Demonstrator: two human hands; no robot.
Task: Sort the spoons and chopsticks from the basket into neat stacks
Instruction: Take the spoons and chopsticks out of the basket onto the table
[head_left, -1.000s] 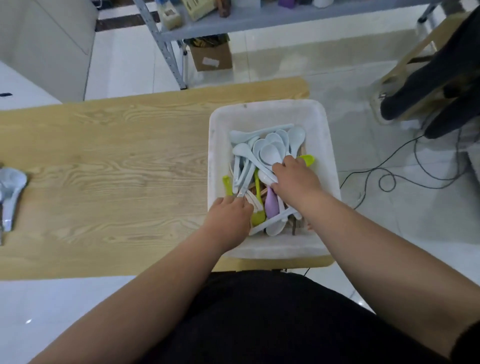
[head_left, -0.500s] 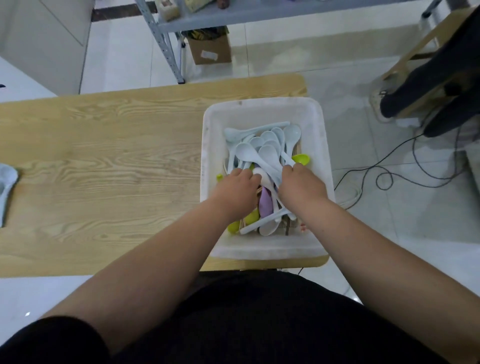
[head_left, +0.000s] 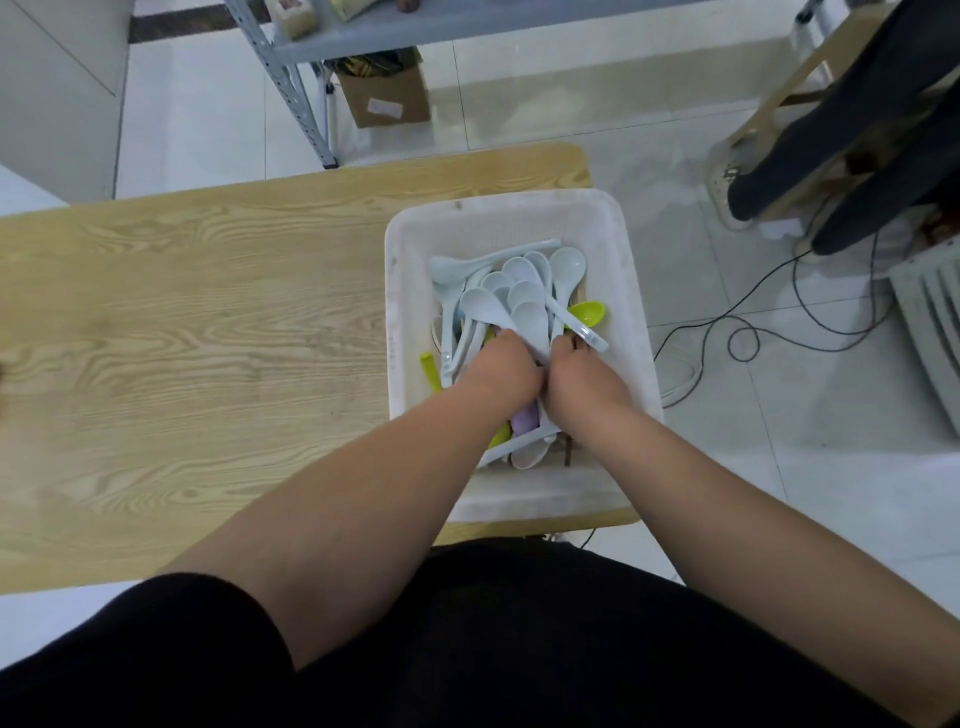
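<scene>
Both hands are plunged side by side into a white plastic basket (head_left: 519, 218) at the right end of a pale wooden bench (head_left: 208, 332), the left hand (head_left: 506, 374) and right hand (head_left: 584, 376) pressed together, knuckles up, over a heap of cutlery. Their fingers are curled down among the pieces; the left hand's fingertips rest on the stems of the pale blue-white soup spoons (head_left: 519, 291), though whether either hand has actually closed on anything cannot be told, as the fingertips are buried in the pile. The spoons lie fanned across the far half of the basket, bowls up and overlapping. A lime-green spoon (head_left: 587, 313) pokes out on the right side, a green handle (head_left: 430, 370) shows against the left wall, and a lilac spoon (head_left: 523, 423) sits just under the wrists. Dark brown chopsticks (head_left: 568, 451) are glimpsed at the near end, mostly hidden. On the floor beyond, a cardboard box (head_left: 387, 101) stands beneath a grey metal shelf (head_left: 415, 26).
</scene>
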